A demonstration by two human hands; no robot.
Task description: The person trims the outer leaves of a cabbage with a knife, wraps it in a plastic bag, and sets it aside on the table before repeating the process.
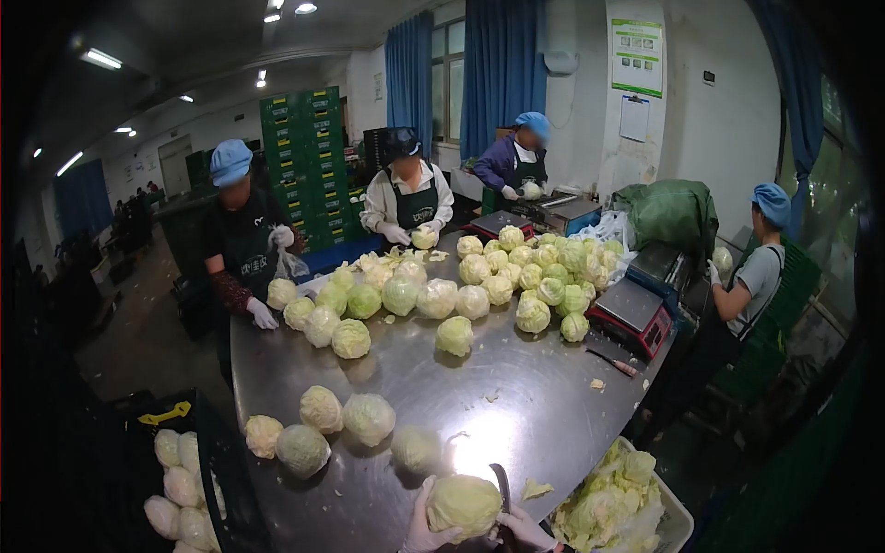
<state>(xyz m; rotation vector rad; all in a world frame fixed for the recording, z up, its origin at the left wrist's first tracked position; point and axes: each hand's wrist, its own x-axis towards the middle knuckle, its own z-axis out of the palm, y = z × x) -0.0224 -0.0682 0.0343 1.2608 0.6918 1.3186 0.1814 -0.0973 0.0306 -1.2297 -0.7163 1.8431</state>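
At the near edge of the steel table, my gloved left hand (423, 525) is wrapped round the left side of a pale green cabbage (464, 506). My gloved right hand (526, 531) grips a knife (501, 483), its curved dark blade standing upright along the cabbage's right side. A torn cabbage leaf (536, 489) lies just right of the blade. Behind my left hand sits another cabbage (417, 449), with a plastic-wrapped cabbage (369, 419) and several more to its left.
Cabbages (544, 267) are heaped across the table's (406, 378) far side. A scale (631, 306) and a second knife (612, 362) lie right. A leaf-filled white bin (680, 516) stands lower right, a dark crate (207, 433) of wrapped cabbages lower left. Several co-workers surround the table.
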